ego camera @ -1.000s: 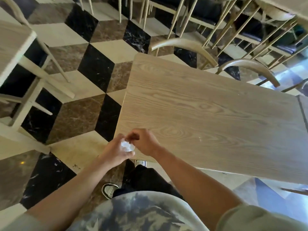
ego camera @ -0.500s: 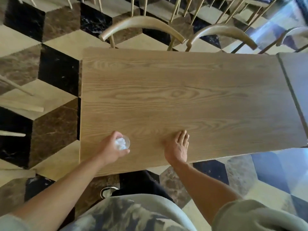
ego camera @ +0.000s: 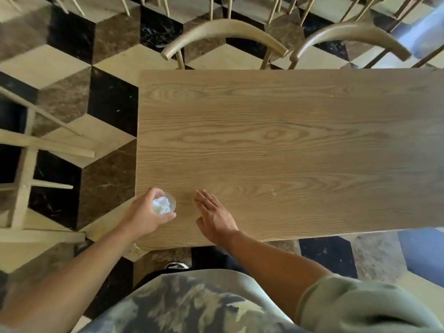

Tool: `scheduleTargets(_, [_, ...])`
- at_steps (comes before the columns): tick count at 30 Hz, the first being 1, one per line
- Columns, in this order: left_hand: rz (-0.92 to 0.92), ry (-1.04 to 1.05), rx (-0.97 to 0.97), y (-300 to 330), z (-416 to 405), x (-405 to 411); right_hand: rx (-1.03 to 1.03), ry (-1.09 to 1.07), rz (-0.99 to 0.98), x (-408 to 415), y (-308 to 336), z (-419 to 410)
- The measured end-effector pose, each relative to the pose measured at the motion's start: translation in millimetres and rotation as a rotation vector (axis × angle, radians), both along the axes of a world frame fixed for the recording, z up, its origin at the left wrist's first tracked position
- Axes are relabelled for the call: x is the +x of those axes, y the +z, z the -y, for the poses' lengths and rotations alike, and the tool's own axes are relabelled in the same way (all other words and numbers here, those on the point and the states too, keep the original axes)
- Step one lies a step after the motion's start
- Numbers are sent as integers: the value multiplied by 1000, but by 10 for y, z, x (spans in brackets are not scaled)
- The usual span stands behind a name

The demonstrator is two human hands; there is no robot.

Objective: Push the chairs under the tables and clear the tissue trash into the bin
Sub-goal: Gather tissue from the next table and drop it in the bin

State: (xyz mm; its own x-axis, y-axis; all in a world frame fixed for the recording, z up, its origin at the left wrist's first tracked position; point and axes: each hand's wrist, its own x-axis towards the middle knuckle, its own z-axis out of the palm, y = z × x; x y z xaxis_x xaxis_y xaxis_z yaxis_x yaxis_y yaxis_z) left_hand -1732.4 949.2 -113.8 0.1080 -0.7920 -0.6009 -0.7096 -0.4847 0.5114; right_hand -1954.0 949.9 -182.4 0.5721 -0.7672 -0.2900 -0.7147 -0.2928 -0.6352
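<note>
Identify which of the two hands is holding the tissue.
The left hand, at the table's near left corner. It is curled around a small clear cup with the crumpled white tissue inside; the right hand is open, fingers spread, holding nothing.

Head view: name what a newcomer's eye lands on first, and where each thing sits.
The bare wooden table fills the middle and right, over a bold black, brown and cream cube-patterned floor. At its near left corner the left hand grips a small clear cup stuffed with white tissue, the right hand flat beside it. Two curved chair backs stand at the far edge.
</note>
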Motion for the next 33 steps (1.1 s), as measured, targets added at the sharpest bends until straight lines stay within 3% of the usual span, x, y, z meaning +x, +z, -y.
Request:
scheduleTargets(8, [132,199,11,154,-574,615,-69,299,-212,798,-19,117])
scheduleTargets(13, [59,264,-5,18,-902,872,-48,531,-325,1071,83,-264])
scheduleTargets(20, [-29,321,-31,-6,-1515,1344,73,494,-313,1392,332,-564])
scheduleTargets(26, [-100,397,-90,100,-2118,2025,5,189,-391,2050,440,-677])
scheduleTargets(28, [-94,462,-112,193,-2327,2254,22,225,-415,2328,484,-753])
scheduleTargets(33, [-85,691,-233,406,-2823,2781,-11,578,-413,3353,780,-1003])
